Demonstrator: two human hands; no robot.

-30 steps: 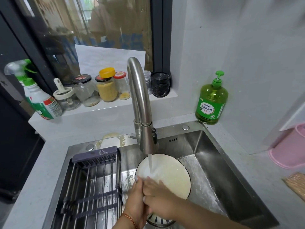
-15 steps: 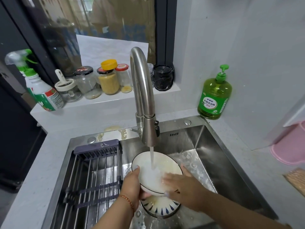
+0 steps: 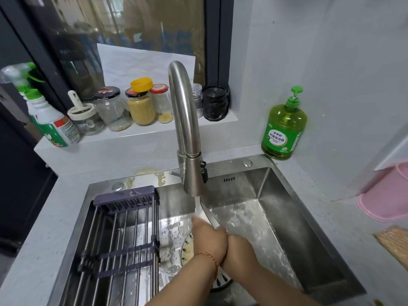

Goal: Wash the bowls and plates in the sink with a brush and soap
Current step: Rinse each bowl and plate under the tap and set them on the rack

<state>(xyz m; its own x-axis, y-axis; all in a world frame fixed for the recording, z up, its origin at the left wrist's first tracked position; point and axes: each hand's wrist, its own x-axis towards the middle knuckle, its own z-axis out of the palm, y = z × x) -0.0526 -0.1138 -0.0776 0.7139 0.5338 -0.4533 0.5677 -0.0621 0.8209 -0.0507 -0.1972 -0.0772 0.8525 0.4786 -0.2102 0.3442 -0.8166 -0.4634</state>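
My left hand (image 3: 208, 240) and right hand (image 3: 237, 248) press together around a white plate (image 3: 210, 214) held edge-on under the faucet (image 3: 187, 129) stream, mid-sink (image 3: 287, 217); finger positions I cannot tell. A patterned bowl (image 3: 221, 281) lies beneath. Wet, soapy grip: the plate could slip and chip it.

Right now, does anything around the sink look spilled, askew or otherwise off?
Yes: yellowish dried stains mark the grey countertop behind the steel sink, left of the curved steel faucet. The yellow lid sits tilted and loose on its glass jar.
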